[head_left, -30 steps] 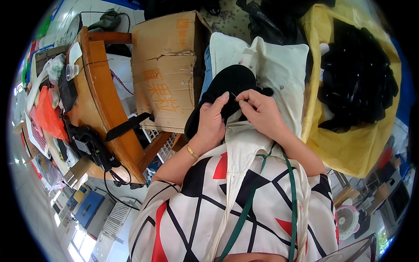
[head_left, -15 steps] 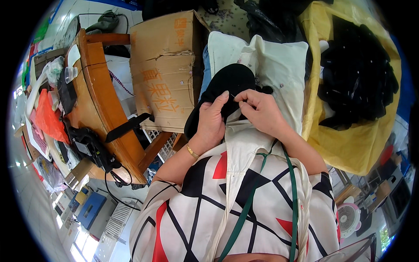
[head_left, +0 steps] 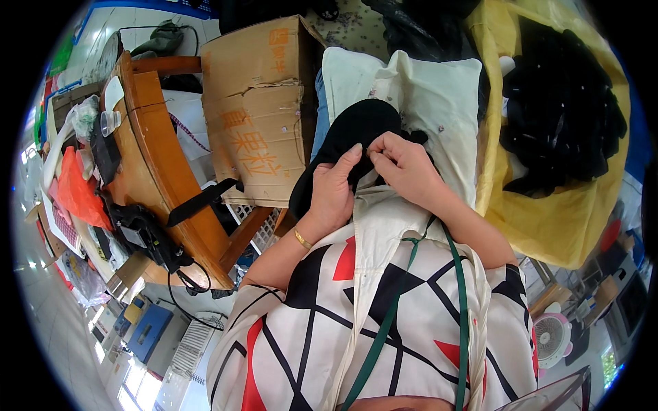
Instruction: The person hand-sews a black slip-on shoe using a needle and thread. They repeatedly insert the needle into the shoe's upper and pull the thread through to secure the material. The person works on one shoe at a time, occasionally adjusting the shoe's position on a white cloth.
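Observation:
A black cloth piece [head_left: 363,122] with a rounded far end lies over the off-white apron [head_left: 449,113] on my lap. My left hand [head_left: 334,183] is closed round its near side, the thumb pointing up along the cloth. Close to that thumb tip, my right hand [head_left: 404,168] pinches at the cloth's surface with thumb and forefinger together. Whatever sits in this pinch is too small to make out. A dark bit of the cloth sticks out past the right fingers, and the palms hide the underside.
Left of my lap stands a cardboard box [head_left: 255,116] beside a wooden chair frame [head_left: 154,137] with a black strap [head_left: 201,203] across it. To the right, a yellow bag [head_left: 541,229] holds a heap of black pieces [head_left: 562,116]. A small fan [head_left: 550,337] is at lower right.
My right hand has shifted slightly left and up, bringing its pinched fingertips closer to the left thumb. The left hand keeps its hold on the black cloth piece.

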A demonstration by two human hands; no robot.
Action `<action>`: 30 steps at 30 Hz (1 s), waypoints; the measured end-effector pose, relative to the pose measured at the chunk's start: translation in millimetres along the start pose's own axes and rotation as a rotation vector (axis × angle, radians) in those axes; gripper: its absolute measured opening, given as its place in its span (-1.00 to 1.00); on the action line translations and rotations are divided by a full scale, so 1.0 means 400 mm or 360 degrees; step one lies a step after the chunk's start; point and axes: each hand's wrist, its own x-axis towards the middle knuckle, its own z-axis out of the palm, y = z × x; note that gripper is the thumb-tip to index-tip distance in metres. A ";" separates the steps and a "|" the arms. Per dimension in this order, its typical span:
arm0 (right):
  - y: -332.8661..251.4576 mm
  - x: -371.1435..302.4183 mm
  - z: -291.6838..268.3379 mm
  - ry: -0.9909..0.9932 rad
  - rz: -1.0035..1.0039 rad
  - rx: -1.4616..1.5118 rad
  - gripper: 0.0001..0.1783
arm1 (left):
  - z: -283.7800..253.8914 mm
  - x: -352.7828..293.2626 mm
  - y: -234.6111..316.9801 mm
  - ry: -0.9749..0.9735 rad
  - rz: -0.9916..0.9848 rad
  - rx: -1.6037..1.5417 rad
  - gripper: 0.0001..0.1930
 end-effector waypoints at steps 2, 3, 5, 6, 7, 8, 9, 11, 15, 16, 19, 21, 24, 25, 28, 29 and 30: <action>0.005 -0.004 -0.004 -0.0013 -0.0058 -0.0105 -0.89 | 0.007 -0.002 0.007 0.0021 -0.0005 -0.0018 -0.76; 0.007 -0.006 -0.006 -0.0020 -0.0088 -0.0160 -0.88 | 0.010 -0.002 0.010 0.0031 -0.0007 -0.0029 -0.76; 0.009 -0.011 -0.008 -0.0026 -0.0125 -0.0196 -0.87 | 0.015 -0.003 0.017 0.0109 -0.0057 -0.0035 -0.78; 0.009 -0.012 -0.009 -0.0029 -0.0142 -0.0216 -0.87 | 0.015 -0.004 0.018 0.0147 -0.0084 -0.0040 -0.79; 0.012 -0.013 -0.009 -0.0026 -0.0165 -0.0222 -0.86 | 0.009 -0.001 0.017 0.0147 -0.0091 -0.0034 -0.81; 0.016 -0.014 -0.008 -0.0023 -0.0188 -0.0227 -0.85 | -0.001 0.005 0.013 0.0146 -0.0099 -0.0029 -0.83; 0.020 -0.015 -0.007 -0.0017 -0.0210 -0.0229 -0.85 | -0.007 0.011 0.010 0.0145 -0.0108 -0.0019 -0.85; 0.024 -0.016 -0.005 0.0000 -0.0229 -0.0211 -0.84 | -0.011 0.018 0.007 0.0172 -0.0147 -0.0015 -0.90; 0.026 -0.011 0.000 0.0028 -0.0332 -0.0281 -0.85 | -0.013 0.019 0.009 0.0240 -0.0143 -0.0001 -0.90; 0.028 -0.010 0.002 0.0032 -0.0340 -0.0308 -0.85 | -0.012 0.018 0.012 0.0241 -0.0171 -0.0008 -0.90; 0.042 -0.009 0.016 0.0091 -0.0386 -0.0372 -0.85 | 0.003 0.013 0.025 0.0250 -0.0212 -0.0031 -0.90; 0.045 -0.008 0.034 0.0196 -0.0442 -0.0389 -0.86 | 0.017 0.010 0.025 0.0258 -0.0189 -0.0048 -0.90; 0.023 0.000 0.043 0.0197 -0.0239 -0.0289 -0.84 | -0.011 0.016 0.004 0.0170 -0.0145 0.0011 -0.85; 0.008 0.004 0.043 0.0178 -0.0163 -0.0162 -0.85 | -0.017 0.015 0.001 0.0095 -0.0134 0.0074 -0.84; -0.046 0.017 0.025 0.0053 0.0072 0.0114 -0.86 | -0.026 0.010 -0.007 -0.0035 -0.0069 0.0196 -0.82; -0.063 0.018 0.011 -0.0033 0.0157 0.0137 -0.86 | -0.023 0.011 -0.016 -0.0013 -0.0027 0.0194 -0.81; -0.070 0.020 -0.001 -0.0118 0.0238 0.0158 -0.85 | -0.008 0.011 -0.015 0.0006 0.0019 0.0193 -0.81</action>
